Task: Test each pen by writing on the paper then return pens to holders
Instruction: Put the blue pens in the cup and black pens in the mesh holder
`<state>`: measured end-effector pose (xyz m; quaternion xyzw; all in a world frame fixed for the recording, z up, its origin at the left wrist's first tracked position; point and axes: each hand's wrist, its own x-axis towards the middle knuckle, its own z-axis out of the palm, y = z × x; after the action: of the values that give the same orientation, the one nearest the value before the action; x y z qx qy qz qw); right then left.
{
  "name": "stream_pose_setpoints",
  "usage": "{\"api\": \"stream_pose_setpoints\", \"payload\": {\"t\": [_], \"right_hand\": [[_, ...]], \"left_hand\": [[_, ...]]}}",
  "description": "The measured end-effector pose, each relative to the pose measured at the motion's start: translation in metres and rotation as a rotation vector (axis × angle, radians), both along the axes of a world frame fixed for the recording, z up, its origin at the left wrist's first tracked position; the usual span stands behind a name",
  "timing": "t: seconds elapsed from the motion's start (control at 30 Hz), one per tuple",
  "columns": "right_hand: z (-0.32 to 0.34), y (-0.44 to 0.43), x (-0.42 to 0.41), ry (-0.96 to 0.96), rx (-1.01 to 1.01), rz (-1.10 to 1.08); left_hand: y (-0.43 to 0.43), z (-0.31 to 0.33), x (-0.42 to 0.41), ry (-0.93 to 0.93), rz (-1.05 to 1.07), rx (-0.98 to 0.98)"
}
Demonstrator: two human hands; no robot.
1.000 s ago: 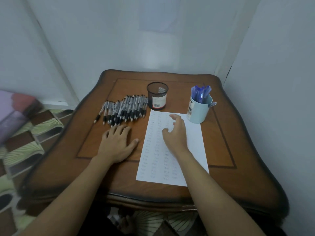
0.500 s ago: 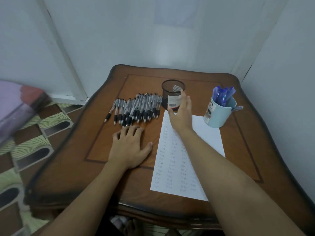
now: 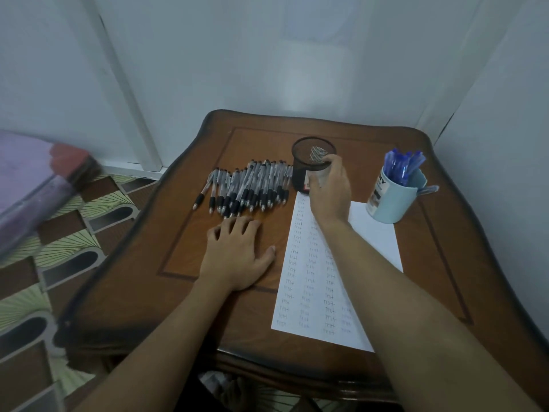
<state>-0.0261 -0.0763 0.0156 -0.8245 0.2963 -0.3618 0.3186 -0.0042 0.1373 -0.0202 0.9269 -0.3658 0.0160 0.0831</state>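
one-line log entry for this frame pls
right hand: grips mesh holder | left hand: rests on table | black pens: loose beside holder | blue pens: in blue cup

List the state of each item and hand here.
Mesh holder: upright, no pens visible inside.
Right hand: grips mesh holder.
Blue cup: upright, holds blue pens.
Black pens: lying in a row on table.
Paper: flat, partly written on.
Left hand: flat on table.

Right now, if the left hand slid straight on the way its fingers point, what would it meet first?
Most likely the pens lying on the table: the left hand rests flat, fingers aimed at their tips, very close.
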Motion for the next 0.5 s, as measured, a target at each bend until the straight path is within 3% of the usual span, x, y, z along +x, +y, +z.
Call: {"api": "stream_pose_setpoints", "payload": {"t": [0.23,0.5], "right_hand": [[0.007,0.014,-0.039,-0.094,-0.053,0.012],[0.005,0.038,-0.106,-0.066,-0.028,-0.014]], "left_hand": [[0.001,0.004,-0.004,0.005,0.008,0.005],[0.000,0.007,-0.006,0.017,0.019,0.017]]}}
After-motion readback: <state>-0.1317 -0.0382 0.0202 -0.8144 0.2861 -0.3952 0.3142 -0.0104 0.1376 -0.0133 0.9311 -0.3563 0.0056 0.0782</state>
